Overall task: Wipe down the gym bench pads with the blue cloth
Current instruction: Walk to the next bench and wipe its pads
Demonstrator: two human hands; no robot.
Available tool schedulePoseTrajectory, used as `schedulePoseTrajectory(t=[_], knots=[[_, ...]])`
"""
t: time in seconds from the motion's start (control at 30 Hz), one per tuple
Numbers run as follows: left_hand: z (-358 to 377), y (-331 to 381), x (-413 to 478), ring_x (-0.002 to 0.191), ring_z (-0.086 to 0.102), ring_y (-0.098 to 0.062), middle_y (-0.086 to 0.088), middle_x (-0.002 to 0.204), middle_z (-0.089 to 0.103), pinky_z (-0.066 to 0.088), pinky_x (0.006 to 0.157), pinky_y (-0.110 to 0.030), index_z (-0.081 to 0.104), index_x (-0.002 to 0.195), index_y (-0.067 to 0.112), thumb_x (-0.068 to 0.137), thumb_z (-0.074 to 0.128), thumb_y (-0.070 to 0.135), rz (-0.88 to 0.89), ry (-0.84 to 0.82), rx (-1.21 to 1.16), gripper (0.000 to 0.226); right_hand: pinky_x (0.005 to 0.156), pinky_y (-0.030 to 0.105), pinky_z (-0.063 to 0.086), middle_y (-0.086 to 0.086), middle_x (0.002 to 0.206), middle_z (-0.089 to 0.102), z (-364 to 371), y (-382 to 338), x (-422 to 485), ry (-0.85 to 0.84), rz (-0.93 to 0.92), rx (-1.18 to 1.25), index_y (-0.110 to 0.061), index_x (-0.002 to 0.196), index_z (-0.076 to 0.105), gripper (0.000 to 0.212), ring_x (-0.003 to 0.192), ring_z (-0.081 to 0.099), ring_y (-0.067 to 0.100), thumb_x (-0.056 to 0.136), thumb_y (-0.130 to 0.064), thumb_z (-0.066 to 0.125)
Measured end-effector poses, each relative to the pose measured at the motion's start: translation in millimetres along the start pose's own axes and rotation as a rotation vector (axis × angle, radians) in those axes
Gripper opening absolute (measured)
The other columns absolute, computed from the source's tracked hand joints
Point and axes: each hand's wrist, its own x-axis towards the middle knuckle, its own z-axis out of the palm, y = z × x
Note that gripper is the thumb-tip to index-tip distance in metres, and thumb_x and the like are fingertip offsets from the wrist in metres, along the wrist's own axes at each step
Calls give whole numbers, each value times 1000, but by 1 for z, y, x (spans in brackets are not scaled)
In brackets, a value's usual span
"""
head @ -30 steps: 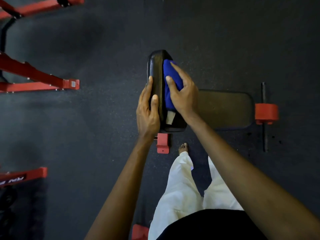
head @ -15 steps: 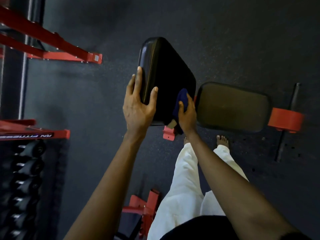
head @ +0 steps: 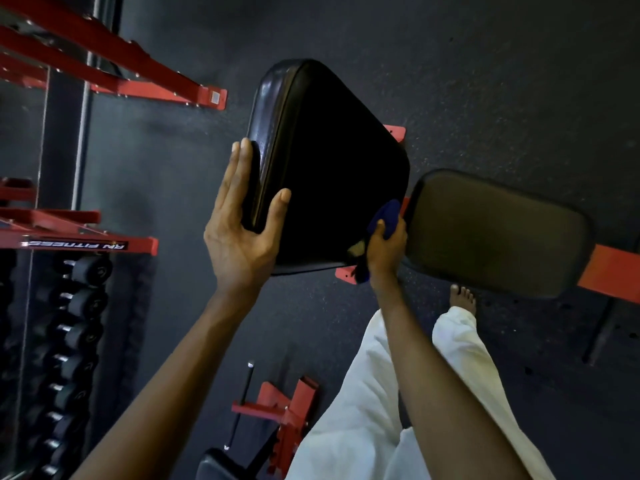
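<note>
As a person in white trousers [head: 363, 410] stands over a gym bench, both arms reach forward and the hands work well apart on its raised back pad [head: 329, 161]. The left hand [head: 242, 237] holds the pad's left edge, fingers laid straight up the side and thumb pressed across the black front face. The right hand [head: 384, 247] grips the bunched blue cloth [head: 388, 216] against the pad's lower right corner, in the narrow gap between the back pad and the seat pad [head: 495, 233]. A pale tag and a dark tail of the cloth hang out below the fingers.

The seat pad lies flat to the right on the bench's red frame [head: 613, 271], and one bare foot [head: 462, 299] rests on the floor just beside its near edge. A small red stand [head: 284, 407] sits on the dark speckled floor [head: 485, 64] to the left of the trousers. Along the left side, rows of black dumbbells [head: 69, 323] fill a rack, with red rack arms [head: 138, 74] jutting out above them.
</note>
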Motion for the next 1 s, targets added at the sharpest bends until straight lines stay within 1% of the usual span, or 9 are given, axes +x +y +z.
schedulePoseTrajectory(t=[0.1, 0.17, 0.33, 0.53, 0.63, 0.7, 0.77, 0.93, 1.0], knots=[[2, 0, -2, 150, 36, -13, -2, 161, 42, 34, 122, -41, 42, 155, 9, 101, 66, 26, -2, -2, 1, 62, 85, 26, 41, 19, 133, 62, -13, 10, 53, -20, 202, 15, -9, 142, 53, 43, 123, 59, 35, 99, -14, 58], [3, 0, -2, 150, 35, -14, -2, 161, 41, 34, 122, -42, 41, 155, 9, 101, 66, 25, -7, -8, -5, 61, 87, 26, 40, 15, 134, 62, -14, 6, 49, -36, 203, 32, -13, 144, 52, 44, 122, 59, 32, 101, -17, 58], [2, -1, -2, 150, 35, -14, -2, 160, 42, 33, 122, -44, 43, 154, 12, 100, 67, 25, -62, -9, -94, 61, 110, 35, 43, -2, 148, 53, -12, -33, -32, -106, -87, 103, -21, 146, 51, 51, 138, 50, 21, 98, -29, 64], [-1, -3, -1, 151, 35, -15, -6, 160, 42, 35, 122, -42, 43, 153, 9, 100, 67, 22, -60, -18, -125, 60, 114, 14, 31, -10, 150, 44, -5, -82, -106, -148, -491, -18, -27, 146, 43, 52, 144, 40, 9, 98, -27, 62], [-1, -7, -1, 150, 36, -15, -6, 160, 43, 34, 122, -43, 45, 152, 8, 100, 65, 21, -64, -15, -145, 58, 116, 25, 36, -7, 149, 47, -8, -87, -55, -165, -417, -51, -18, 149, 46, 53, 139, 42, 5, 100, -27, 62], [0, -8, 0, 150, 37, -15, -5, 159, 43, 34, 122, -41, 46, 151, 7, 99, 65, 22, -71, -12, -163, 57, 116, 41, 39, -5, 150, 51, -13, -93, -25, -173, -281, -81, -21, 150, 47, 61, 139, 46, 10, 96, -44, 62], [-1, -7, 0, 149, 37, -14, -5, 159, 43, 34, 122, -36, 47, 151, 6, 99, 66, 22, -64, -11, -166, 57, 113, 46, 42, -3, 149, 55, -16, -106, -25, -159, -209, -102, -26, 150, 49, 70, 138, 49, 15, 89, -59, 61], [-3, -9, 2, 149, 37, -13, -5, 160, 42, 34, 120, -28, 47, 151, 7, 99, 67, 22, -33, -37, -155, 58, 116, 25, 37, -7, 152, 49, -15, -145, -113, -257, -477, -104, -29, 147, 47, 53, 142, 43, 4, 97, -26, 67], [-4, -12, 1, 149, 38, -13, -4, 160, 43, 35, 120, -29, 47, 151, 9, 98, 67, 24, -36, -36, -174, 59, 115, 22, 38, -3, 151, 51, -11, -158, -111, -205, -576, -152, -25, 147, 49, 52, 141, 45, 6, 97, -22, 67]])
